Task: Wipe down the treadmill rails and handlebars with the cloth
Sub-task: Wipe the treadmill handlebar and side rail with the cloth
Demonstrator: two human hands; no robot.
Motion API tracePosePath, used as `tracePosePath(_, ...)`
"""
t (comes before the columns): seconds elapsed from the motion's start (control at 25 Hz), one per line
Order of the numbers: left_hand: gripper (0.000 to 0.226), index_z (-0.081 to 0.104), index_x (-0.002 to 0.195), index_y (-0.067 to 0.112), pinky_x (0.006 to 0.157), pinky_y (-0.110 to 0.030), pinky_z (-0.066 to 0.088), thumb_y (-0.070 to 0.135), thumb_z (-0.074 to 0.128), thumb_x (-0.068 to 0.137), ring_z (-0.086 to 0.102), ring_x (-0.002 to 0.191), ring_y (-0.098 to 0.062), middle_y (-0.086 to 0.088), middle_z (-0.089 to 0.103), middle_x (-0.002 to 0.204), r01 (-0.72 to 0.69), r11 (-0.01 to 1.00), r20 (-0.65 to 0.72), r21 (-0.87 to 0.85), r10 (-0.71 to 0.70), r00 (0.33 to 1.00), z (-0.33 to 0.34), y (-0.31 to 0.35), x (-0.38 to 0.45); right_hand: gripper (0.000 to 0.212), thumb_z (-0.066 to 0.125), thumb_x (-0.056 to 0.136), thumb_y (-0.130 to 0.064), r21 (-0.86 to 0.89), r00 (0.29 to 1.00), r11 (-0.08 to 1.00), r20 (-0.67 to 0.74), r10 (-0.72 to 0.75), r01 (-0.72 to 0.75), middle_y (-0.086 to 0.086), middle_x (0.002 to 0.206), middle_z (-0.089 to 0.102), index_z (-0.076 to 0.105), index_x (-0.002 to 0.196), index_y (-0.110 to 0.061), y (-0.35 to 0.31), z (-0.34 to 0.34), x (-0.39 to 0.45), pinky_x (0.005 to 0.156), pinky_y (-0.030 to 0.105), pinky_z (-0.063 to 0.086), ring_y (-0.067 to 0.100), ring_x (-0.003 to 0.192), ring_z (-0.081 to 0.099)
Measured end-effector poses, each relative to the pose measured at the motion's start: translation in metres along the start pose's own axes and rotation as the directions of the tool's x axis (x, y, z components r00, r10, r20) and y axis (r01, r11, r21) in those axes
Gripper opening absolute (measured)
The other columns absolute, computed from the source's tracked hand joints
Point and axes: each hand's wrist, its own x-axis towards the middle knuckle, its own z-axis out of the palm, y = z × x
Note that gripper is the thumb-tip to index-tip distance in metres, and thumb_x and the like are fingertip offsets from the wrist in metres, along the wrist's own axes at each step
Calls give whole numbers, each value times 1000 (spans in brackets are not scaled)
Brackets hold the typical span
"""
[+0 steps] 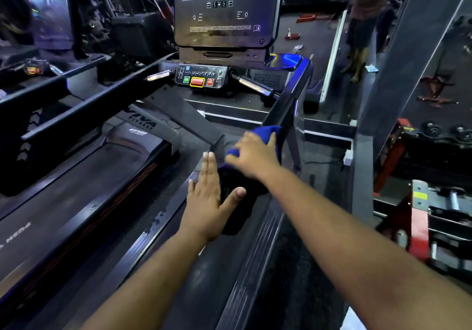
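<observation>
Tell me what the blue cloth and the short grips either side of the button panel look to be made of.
Blue cloth: soft woven fabric, matte; it bunches and folds under the right hand, possibly microfibre. Right grip and left grip: probably bare metal, given their silvery sheen and bright highlights, though coated plastic can't be ruled out.

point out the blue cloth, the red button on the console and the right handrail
blue cloth (pixel 267 131), head view, on the bright fold above the right hand's knuckles
red button (pixel 197 82), head view, on the middle of its face
right handrail (pixel 287 103), head view, on the dark bar's upper stretch above the cloth
</observation>
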Motion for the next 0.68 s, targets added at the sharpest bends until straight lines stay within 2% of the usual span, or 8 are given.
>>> tracePosePath(0.08, 111, -19, 153, 28, 122, -39, -7, 96, 11, 70, -23, 142, 12, 9, -20, 164, -30, 998, -39, -53, 27, 999, 0, -9, -13, 44, 46, 90, -57, 20, 981, 982, 25, -190, 190, -2, 120, 61, 69, 109, -26, -21, 9, -42, 115, 64, 1, 17, 129, 45)
tracePosePath(0.16, 109, -21, 151, 27, 123, -40, -9, 94, 10, 72, -24, 144, 8, 10, -25, 162, -95, 995, -25, 1, 95, 995, -1, -17, -29, 41, 49, 92, -58, 39, 959, 964, 101, -265, 262, -6, 114, 66, 70, 104, -25, -16, -4, -43, 115, 58, 7, 16, 124, 51)
tracePosePath(0.24, 109, -23, 152, 27, 124, -46, -7, 94, 7, 72, -25, 145, 5, 13, -31, 159, -121, 991, 9, 56, 121, 993, -4, -24, -42, 45, 51, 90, -63, -11, 976, 985, 139, -167, 170, -4, 115, 67, 72, 100, -25, -23, -15, -28, 115, 61, 7, 18, 125, 50)
tracePosePath(0.32, 111, -19, 154, 27, 124, -49, -2, 95, 6, 70, -23, 145, 6, 16, -28, 159, -98, 995, 7, -1, 98, 995, -5, -31, -49, 45, 51, 87, -63, -30, 996, 999, 76, 36, -33, -4, 136, 56, 69, 114, -32, -40, -6, -31, 111, 74, 1, 20, 140, 34)
tracePosePath(0.4, 113, -11, 155, 26, 124, -50, 2, 96, 11, 70, -15, 147, 6, 17, -16, 162, -90, 979, -55, -181, 81, 995, -8, -35, -52, 50, 54, 86, -60, 134, 997, 988, 25, 78, -81, -7, 156, 36, 60, 129, -38, -54, 13, -61, 108, 78, 2, 19, 151, 9)
tracePosePath(0.52, 111, 3, 158, 25, 125, -46, 10, 94, 20, 73, 2, 151, 2, 20, 1, 161, -119, 892, -173, -436, 47, 984, -15, -36, -44, 75, 51, 80, -64, 529, 991, 846, -137, 10, 65, -12, 165, 11, 37, 149, -37, -57, 44, -130, 116, 67, 0, 12, 152, -13)
tracePosePath(0.6, 108, 8, 158, 25, 126, -42, 11, 92, 24, 75, 3, 151, 2, 22, 4, 159, -123, 880, -164, -458, 52, 985, -17, -29, -31, 81, 48, 85, -62, 685, 970, 723, -225, 93, 89, -19, 165, -7, 16, 155, -39, -53, 68, -148, 119, 51, -5, 5, 149, -22)
tracePosePath(0.68, 107, 10, 158, 27, 125, -45, 9, 92, 23, 75, 0, 150, 2, 18, 2, 162, -109, 936, -84, -336, 85, 993, -17, -16, -18, 82, 45, 88, -62, 811, 948, 583, -214, 236, 38, -19, 163, -14, 7, 156, -38, -42, 81, -130, 120, 40, -7, 1, 147, -22)
